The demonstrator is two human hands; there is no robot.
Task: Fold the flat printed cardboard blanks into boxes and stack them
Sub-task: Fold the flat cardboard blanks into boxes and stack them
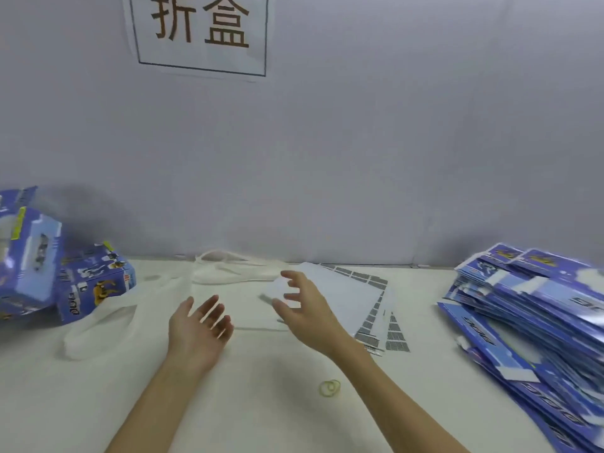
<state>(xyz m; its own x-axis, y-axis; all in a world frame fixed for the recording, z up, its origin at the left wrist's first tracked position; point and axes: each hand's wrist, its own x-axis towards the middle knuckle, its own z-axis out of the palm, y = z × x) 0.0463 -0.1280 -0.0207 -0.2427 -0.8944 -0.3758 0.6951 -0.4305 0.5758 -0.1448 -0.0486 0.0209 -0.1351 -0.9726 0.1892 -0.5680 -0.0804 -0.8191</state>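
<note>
On the right side of the table, a slumped pile of flat printed blanks is seen, blue with white patches, fanned and overlapping down toward the near edge. At the far left, folded boxes of the same print are heaped together, one leaning on another. Between the two, a fan of pale sheets with grey checked edges is spread near the wall.

The blanks are judged to be light, thin and fairly stiff, with a glossy face that may let them slide over each other; a single one is probably best peeled off the top by an exposed edge or corner, then held along its scored lines while it is bent, since creasing elsewhere would spoil it.

The right hand is held above the pale sheets with fingers spread and half curled; nothing is gripped, though whether a fingertip touches the sheet beneath cannot be told. The left hand is held open, palm turned inward, fingers relaxed, and nothing is held by it.
</note>
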